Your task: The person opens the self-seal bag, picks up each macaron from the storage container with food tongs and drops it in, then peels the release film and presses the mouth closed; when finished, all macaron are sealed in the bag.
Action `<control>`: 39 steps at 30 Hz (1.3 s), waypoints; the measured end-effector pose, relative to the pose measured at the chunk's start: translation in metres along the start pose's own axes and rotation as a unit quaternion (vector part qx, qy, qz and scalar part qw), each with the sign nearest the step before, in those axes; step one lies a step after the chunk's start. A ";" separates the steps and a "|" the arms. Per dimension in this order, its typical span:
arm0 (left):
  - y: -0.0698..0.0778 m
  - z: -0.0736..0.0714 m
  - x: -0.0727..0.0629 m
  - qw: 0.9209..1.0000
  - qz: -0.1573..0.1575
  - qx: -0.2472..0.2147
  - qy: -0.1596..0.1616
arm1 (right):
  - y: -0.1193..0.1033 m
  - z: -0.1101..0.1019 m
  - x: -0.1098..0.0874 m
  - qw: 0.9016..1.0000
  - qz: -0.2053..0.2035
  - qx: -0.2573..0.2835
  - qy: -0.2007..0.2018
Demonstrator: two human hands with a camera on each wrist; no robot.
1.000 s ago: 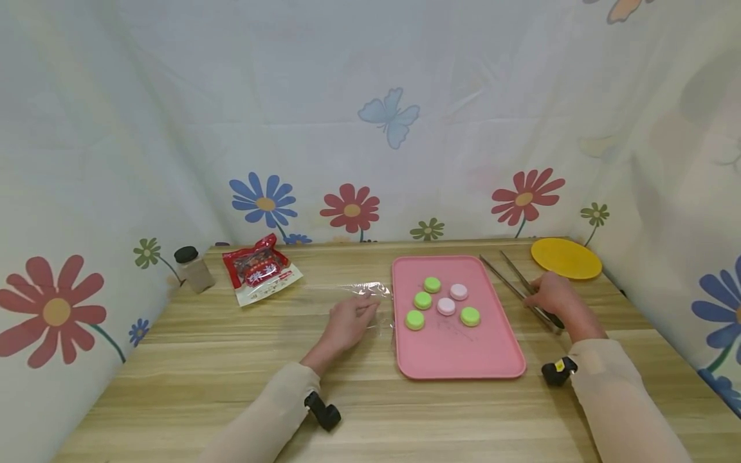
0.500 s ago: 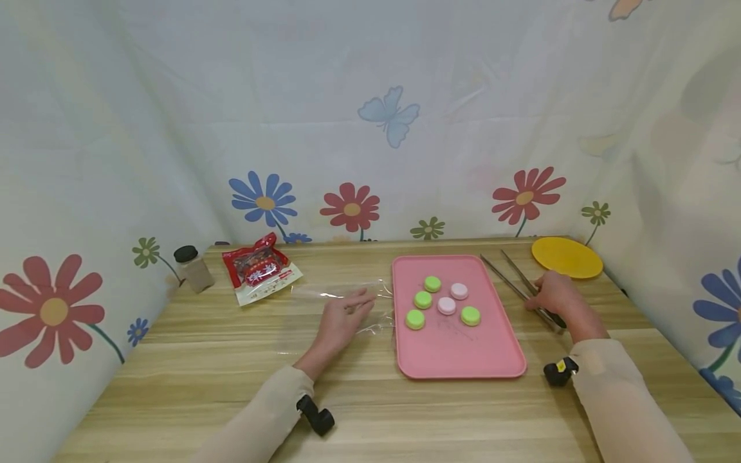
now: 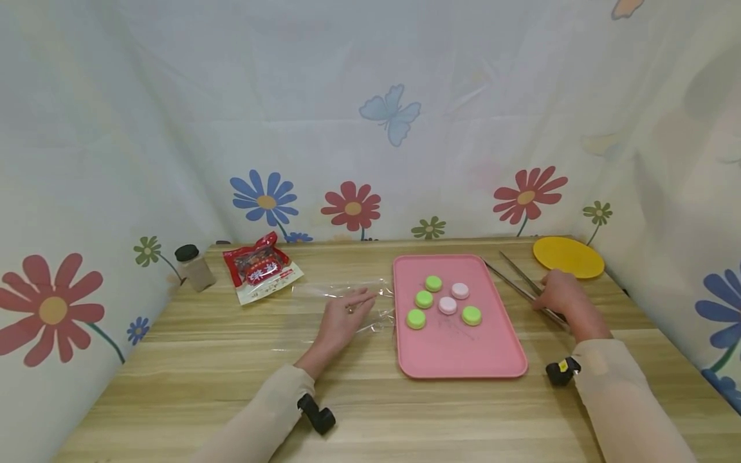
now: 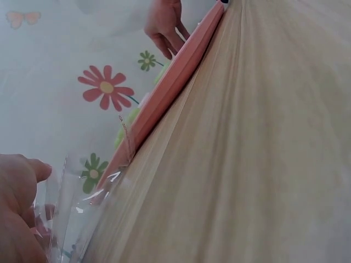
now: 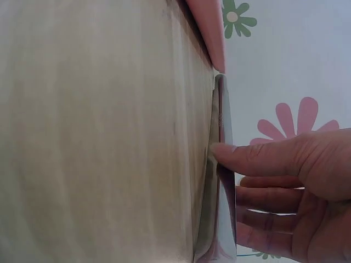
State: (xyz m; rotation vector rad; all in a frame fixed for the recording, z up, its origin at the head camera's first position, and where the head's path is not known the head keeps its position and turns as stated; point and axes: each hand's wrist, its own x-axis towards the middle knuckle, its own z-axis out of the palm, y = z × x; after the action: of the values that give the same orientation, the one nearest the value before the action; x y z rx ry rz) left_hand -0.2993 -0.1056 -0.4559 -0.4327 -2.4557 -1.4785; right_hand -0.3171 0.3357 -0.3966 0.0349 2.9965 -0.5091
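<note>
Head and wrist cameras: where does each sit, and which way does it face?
Head: worn on the head, looking forward and down at the table and pink tray; left hand, right hand and both sleeves show.
Left wrist: worn there, looking low across the table past clear plastic; left hand cut off at the edge, right hand beyond the tray.
Right wrist: worn there, looking at the tongs; only the right hand shows.
Shared: head and left wrist both show both hands.
</note>
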 end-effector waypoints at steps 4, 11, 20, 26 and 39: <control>0.000 0.000 0.000 1.000 0.003 -0.003 0.003 | 0.001 0.001 -0.001 1.000 -0.001 0.009 -0.007; -0.002 0.001 -0.001 1.000 0.006 -0.005 0.002 | 0.009 0.006 0.001 0.999 -0.019 0.025 -0.012; -0.002 0.000 -0.003 1.000 -0.003 0.001 -0.004 | 0.018 0.006 0.000 0.998 -0.025 0.058 -0.024; -0.003 0.001 -0.001 1.000 0.007 -0.005 -0.001 | 0.025 0.001 0.000 0.995 -0.003 0.090 -0.037; -0.001 0.001 0.000 1.000 0.002 0.004 0.006 | 0.026 -0.008 -0.005 0.985 0.027 0.171 -0.019</control>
State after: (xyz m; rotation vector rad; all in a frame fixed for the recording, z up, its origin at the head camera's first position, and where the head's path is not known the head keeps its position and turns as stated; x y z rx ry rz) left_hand -0.2997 -0.1049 -0.4571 -0.4260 -2.4495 -1.4653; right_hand -0.3114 0.3625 -0.3971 0.1296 2.8255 -0.9988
